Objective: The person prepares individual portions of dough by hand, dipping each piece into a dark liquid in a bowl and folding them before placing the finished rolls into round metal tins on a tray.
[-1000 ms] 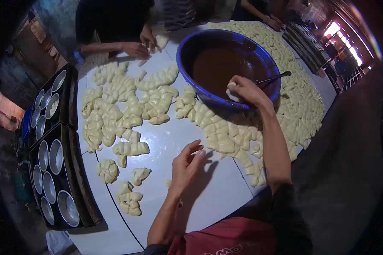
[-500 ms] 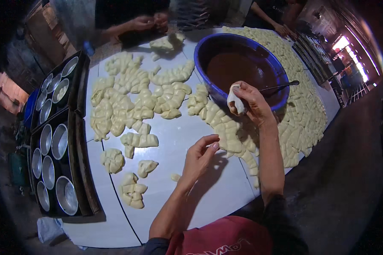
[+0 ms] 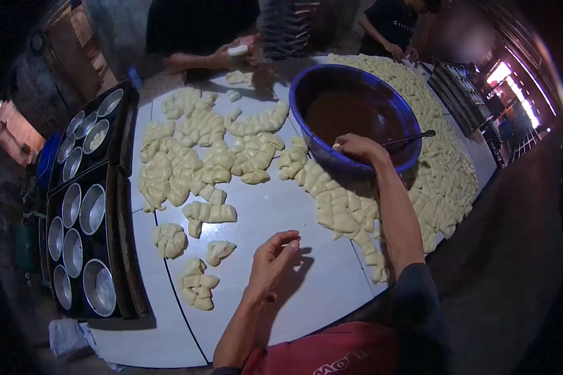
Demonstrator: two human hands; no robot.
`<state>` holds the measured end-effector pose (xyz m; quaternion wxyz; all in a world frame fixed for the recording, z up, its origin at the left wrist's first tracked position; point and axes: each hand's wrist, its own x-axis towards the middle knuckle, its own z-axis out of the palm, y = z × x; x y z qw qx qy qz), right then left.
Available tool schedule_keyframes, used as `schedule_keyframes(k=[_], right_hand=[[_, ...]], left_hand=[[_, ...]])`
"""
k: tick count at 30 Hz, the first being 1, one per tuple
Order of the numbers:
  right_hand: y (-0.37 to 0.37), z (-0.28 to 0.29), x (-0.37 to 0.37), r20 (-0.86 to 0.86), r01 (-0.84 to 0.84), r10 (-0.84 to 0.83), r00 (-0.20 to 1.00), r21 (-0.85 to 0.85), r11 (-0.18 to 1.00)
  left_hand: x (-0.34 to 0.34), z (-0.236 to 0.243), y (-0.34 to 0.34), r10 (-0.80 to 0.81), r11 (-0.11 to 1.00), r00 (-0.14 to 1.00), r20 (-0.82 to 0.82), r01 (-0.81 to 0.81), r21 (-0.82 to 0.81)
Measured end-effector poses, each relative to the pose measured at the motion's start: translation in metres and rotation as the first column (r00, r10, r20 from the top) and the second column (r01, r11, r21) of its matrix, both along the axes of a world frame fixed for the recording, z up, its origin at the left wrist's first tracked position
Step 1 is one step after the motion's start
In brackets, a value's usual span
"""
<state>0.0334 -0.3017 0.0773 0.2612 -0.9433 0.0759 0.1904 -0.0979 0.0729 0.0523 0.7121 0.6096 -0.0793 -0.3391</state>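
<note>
On the tabletop [image 3: 275, 215], much dough [image 3: 172, 178] is left, one pan [image 3: 101, 125] part-filled; left hand [image 3: 272, 261] half-open, pale lump [image 3: 336, 147] pinched by right hand [image 3: 363, 149].

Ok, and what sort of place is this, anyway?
Most likely a bakery or dough workshop: many pale dough pieces are spread over a white table, round metal tins sit along its left side, and a big blue basin holds a brown mixture.
</note>
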Motion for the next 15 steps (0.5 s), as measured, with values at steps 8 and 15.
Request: schedule_keyframes(k=[8, 15], right_hand=[[0.039, 0.062, -0.051, 0.141, 0.240, -0.420, 0.896, 0.643, 0.728], [0.153, 0.040, -0.120, -0.039, 0.150, -0.596, 0.802, 0.979, 0.137]], left_hand=[[0.014, 0.001, -0.032, 0.063, 0.995, 0.997, 0.035, -0.060, -0.077], [0.006, 0.017, -0.065, 0.014, 0.870, 0.929, -0.369, -0.194, -0.454]])
